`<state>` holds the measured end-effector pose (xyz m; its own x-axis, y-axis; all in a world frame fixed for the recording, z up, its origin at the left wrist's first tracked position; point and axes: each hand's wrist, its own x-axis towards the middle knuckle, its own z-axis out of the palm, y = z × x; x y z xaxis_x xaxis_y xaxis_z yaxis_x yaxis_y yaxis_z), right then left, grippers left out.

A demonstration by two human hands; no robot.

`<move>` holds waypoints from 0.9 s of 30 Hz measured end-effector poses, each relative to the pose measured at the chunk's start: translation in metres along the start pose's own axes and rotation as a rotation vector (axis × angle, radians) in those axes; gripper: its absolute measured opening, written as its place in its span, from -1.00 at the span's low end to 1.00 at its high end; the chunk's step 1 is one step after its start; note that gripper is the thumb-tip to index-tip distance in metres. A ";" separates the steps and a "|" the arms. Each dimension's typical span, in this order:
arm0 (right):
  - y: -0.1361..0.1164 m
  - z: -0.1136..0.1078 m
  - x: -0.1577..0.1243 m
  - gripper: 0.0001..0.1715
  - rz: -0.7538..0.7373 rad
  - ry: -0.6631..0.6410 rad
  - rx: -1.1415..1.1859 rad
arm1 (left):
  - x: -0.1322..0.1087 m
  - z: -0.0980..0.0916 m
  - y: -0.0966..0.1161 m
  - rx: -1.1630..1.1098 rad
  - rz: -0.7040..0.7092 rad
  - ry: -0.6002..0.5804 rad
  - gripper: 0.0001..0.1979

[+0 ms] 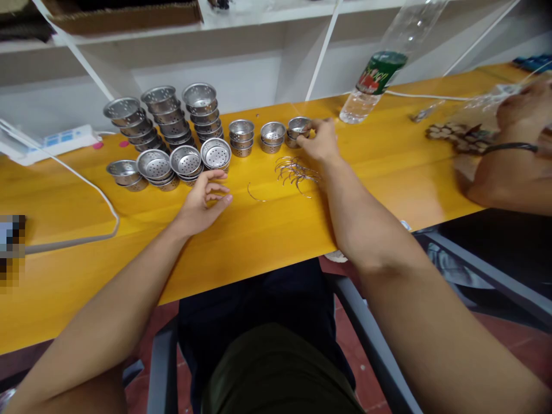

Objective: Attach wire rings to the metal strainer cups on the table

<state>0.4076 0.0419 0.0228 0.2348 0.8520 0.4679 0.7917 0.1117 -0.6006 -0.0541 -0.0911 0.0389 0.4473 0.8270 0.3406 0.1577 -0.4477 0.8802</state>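
Head view: pinched the top cup [295, 127] of a short stack between thumb and fingers of the right hand [317, 138], right of centre in the upper part of the frame. Held the left hand [206, 198] open and gripping nothing, fingers apart and loosely curled, left of centre. Could not make out contact or a gap between its fingertips and the nearest cup in the front row.

Saw two more short stacks, the middle stack [271, 137] and the left stack [241, 138], in line with the pinched one, all of perforated metal. Counted three tall stacks [166, 115] in the upper left, and before them a front row [155, 167] of four lower stacks.

Found a tangle of curved wires [296, 169] on the yellow table [241, 241], just below the right hand, and a single wire [259, 199] apart from it to the left, between both hands.

Noted a bottle [374, 80] with a green label in the upper right, in front of the white shelf [233, 63]. Saw a power strip [64, 144] in the upper left, above a white cable [112, 210]. Glimpsed another person's hand [524, 109] at the right edge, near some wooden pieces [457, 137].
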 end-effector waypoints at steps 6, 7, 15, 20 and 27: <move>-0.059 -0.020 -0.013 -0.51 -0.148 -0.003 -0.032 | 0.000 0.001 -0.003 -0.004 -0.005 0.009 -0.35; -0.068 -0.021 -0.017 -0.48 -0.180 -0.053 -0.052 | 0.000 0.001 -0.003 -0.007 -0.008 0.012 -0.35; -0.072 0.009 -0.020 -0.50 -0.243 -0.198 -0.050 | 0.000 0.002 0.003 0.005 -0.029 0.002 -0.41; -0.059 0.020 -0.015 -0.54 -0.273 -0.156 -0.054 | 0.000 0.003 0.006 0.017 -0.036 0.006 -0.42; -0.066 0.015 -0.017 -0.19 -0.243 -0.156 -0.012 | 0.000 0.002 0.007 0.025 -0.037 -0.006 -0.44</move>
<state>0.3430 0.0274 0.0448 -0.0520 0.8695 0.4912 0.8211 0.3172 -0.4745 -0.0511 -0.0953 0.0447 0.4457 0.8412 0.3062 0.1963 -0.4256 0.8833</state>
